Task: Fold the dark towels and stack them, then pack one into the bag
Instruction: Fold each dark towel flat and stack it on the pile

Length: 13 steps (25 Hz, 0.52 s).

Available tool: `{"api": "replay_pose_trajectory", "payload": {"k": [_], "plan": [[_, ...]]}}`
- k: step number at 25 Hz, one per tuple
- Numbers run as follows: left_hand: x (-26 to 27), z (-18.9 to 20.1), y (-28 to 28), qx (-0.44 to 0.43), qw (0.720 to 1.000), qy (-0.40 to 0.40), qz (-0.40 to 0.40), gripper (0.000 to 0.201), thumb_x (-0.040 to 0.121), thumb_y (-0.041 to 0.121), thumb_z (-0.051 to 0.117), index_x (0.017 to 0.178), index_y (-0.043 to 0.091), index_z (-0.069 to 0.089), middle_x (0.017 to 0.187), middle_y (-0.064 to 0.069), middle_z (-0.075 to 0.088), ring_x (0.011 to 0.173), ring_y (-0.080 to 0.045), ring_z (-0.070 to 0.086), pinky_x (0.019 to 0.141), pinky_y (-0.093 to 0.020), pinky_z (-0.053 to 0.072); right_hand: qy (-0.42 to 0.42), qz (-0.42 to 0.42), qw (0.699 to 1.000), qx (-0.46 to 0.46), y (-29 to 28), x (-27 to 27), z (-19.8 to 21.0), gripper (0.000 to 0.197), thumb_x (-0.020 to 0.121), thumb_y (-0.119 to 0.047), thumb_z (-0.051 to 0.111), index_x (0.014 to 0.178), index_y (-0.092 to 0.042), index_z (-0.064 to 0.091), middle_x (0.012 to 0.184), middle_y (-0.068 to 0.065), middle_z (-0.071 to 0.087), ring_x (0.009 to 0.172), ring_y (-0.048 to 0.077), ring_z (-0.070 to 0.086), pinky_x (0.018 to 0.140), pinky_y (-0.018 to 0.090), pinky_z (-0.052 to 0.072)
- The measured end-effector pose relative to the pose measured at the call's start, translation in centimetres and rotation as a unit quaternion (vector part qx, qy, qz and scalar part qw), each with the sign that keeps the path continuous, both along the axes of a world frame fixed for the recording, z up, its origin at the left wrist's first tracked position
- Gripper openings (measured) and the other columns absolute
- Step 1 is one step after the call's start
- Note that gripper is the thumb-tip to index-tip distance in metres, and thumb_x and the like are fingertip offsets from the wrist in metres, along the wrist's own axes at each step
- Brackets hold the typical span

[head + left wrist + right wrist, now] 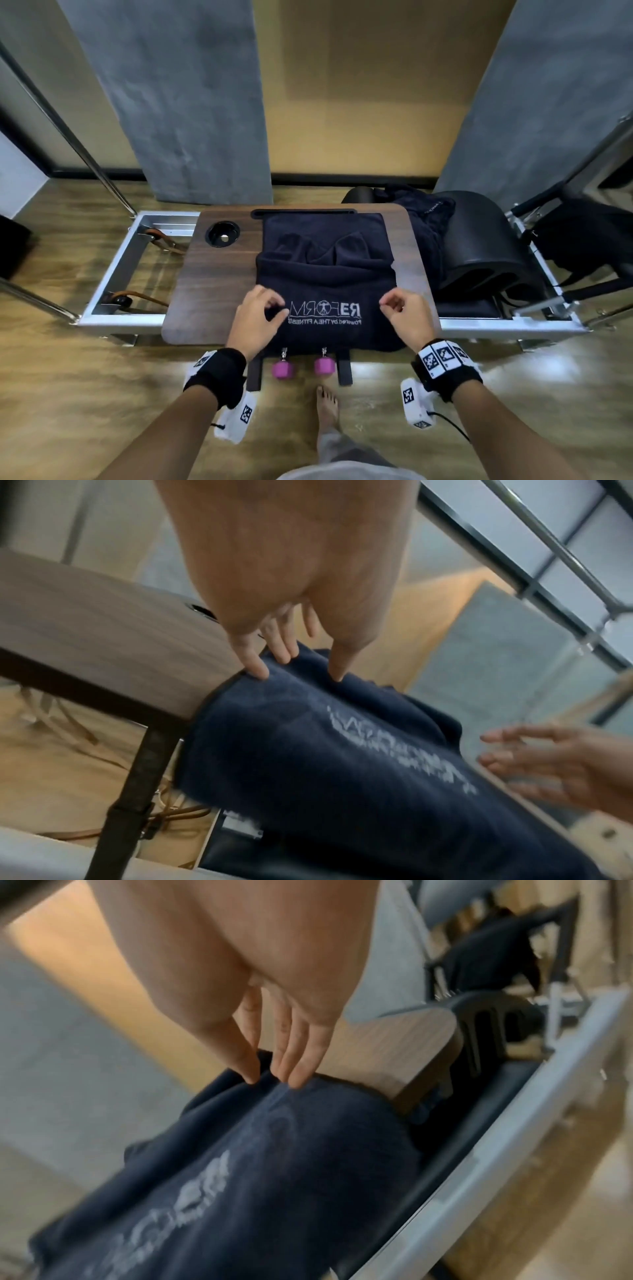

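While the dark towel (325, 274) lies spread over the wooden tabletop (219, 274) at the centre of the head view, its printed near end hangs over the front edge toward the person, and its far half shows a rumpled fold. The left hand (255, 317) rests at the towel's left margin, beside the lettering; in the left wrist view its fingertips (258, 669) press down on the cloth edge, thumb and fingers set slightly apart, though whether they already pinch the fabric cannot be told. The right hand (404, 313) sits at the opposite margin, its fingers (294, 1066) extended close together and touching the cloth.

To make this fold well, both hands would best take matching points on the two side edges, lift together, and carry the near end evenly over the far half, so that the edges align and the rumpled section is smoothed first.

Count: one towel is on the tabletop; a heap of dark cloth (424, 219), probably further towels of unknown number, lies at right of centre against a black barrel-shaped pad (486, 240). A black bag (589, 236) hangs on the frame at the right edge, well apart from the towel. Two pink weights (282, 370) hang below the table's front edge. One round recess (222, 234) is set in the tabletop's upper left.
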<state>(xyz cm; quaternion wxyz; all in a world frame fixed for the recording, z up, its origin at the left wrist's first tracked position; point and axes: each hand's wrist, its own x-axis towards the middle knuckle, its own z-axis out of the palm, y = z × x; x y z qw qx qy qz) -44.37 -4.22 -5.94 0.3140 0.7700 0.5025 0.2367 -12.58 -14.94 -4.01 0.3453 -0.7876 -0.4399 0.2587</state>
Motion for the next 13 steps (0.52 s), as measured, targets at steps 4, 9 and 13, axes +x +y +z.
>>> {"api": "replay_pose_trajectory", "payload": {"k": [4,9,13], "plan": [[-0.9,-0.2,-1.9,0.035,0.991,0.111,-0.064,0.047,0.079,0.069,0.076,0.11,0.038,0.059,0.12,0.023,0.054,0.116,-0.002,0.05,0.099,-0.038,0.043,-0.071,0.07,0.995,0.011,-1.4,-0.9,-1.2,0.035,0.086,-0.003,0.077,0.117,-0.019,0.071,0.113,-0.001,0.068,0.105,0.016,0.063,0.102,0.037,0.052],[-2.3,-0.6,-2.1,0.016,0.977,0.174,-0.122,0.077,0.068,0.049,0.092,0.128,0.033,0.046,0.165,0.018,0.031,0.15,-0.005,0.034,0.125,-0.034,0.023,-0.028,0.154,0.985,-0.066,-2.6,-0.6,-1.6,0.067,0.075,-0.034,0.091,0.118,-0.033,0.04,0.166,-0.01,0.032,0.148,0.012,0.037,0.118,0.04,0.038],[-3.1,-0.5,-1.8,-0.02,0.984,0.11,-0.136,0.034,0.084,0.02,0.086,0.102,0.026,0.058,0.167,0.01,0.037,0.157,-0.01,0.03,0.128,-0.036,0.02,-0.101,0.227,0.962,-0.11,-3.3,-0.2,-2.2,0.078,0.066,-0.038,0.096,0.119,-0.03,0.04,0.173,-0.01,0.002,0.159,0.011,0.0,0.125,0.039,0.026]]}}
